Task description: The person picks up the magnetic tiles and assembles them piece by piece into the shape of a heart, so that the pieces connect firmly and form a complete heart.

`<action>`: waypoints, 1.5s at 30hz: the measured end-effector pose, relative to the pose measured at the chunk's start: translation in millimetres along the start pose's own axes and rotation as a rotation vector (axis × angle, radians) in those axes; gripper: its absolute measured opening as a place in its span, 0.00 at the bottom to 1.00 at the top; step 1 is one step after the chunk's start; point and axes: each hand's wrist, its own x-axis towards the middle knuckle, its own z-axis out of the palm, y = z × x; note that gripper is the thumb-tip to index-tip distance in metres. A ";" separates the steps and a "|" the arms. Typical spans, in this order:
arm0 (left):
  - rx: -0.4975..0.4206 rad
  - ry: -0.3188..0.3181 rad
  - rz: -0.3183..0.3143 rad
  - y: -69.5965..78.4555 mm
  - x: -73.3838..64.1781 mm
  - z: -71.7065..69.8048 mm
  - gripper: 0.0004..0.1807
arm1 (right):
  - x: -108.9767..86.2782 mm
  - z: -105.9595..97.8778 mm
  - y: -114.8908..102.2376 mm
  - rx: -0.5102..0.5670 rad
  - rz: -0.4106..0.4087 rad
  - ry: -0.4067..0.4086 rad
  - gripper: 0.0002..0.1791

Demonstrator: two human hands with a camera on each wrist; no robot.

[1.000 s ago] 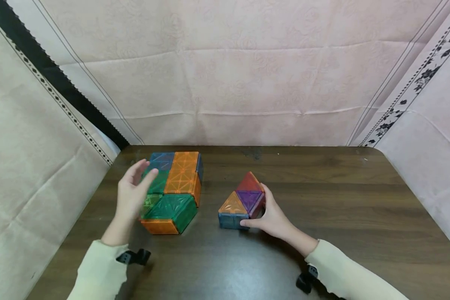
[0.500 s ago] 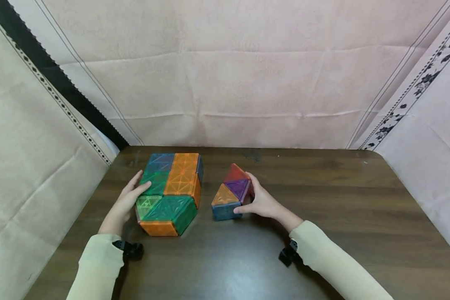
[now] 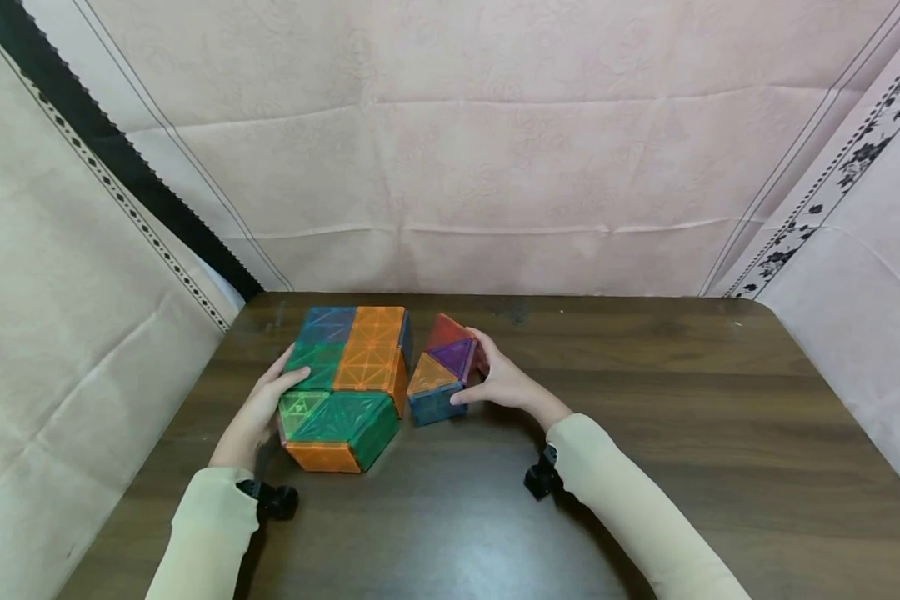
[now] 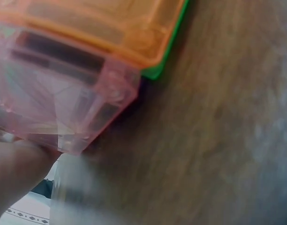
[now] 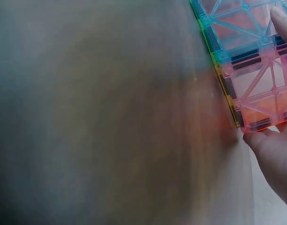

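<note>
A large block built of magnetic tiles (image 3: 352, 412), with green, blue and orange faces, stands on the table's left half. My left hand (image 3: 249, 417) rests along its left side, thumb over the top edge. The left wrist view has a pink tile (image 4: 63, 89) beside an orange one (image 4: 110, 28), with a finger touching the pink. My right hand (image 3: 506, 385) grips a smaller magnetic-tile block (image 3: 433, 371), topped by orange, purple and red triangles, close to the large block's right side. Up close, its light blue (image 5: 241, 28) and pink (image 5: 265, 89) side tiles show between thumb and fingers.
Both blocks are on a dark wooden table (image 3: 682, 400). Pale patterned cloth (image 3: 495, 167) hangs behind it and on both sides. Each wrist bears a small black camera, one on the left (image 3: 277, 502) and one on the right (image 3: 542, 475).
My right hand has brought the smaller block leftward and slightly back, up beside the large one. My left hand has come down from above onto the large block's left side.
</note>
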 end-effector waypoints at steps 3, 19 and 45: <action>0.002 -0.010 0.016 -0.5 2.2 3.4 0.41 | 7.3 1.2 -0.8 0.007 0.011 -0.004 0.63; -0.045 -0.026 0.023 -2.6 4.9 25.4 0.41 | -0.5 -4.0 -1.6 0.050 0.034 -0.036 0.60; -0.161 0.151 0.151 -20.1 -46.9 149.1 0.45 | -93.6 -2.2 -20.6 0.219 0.225 0.461 0.29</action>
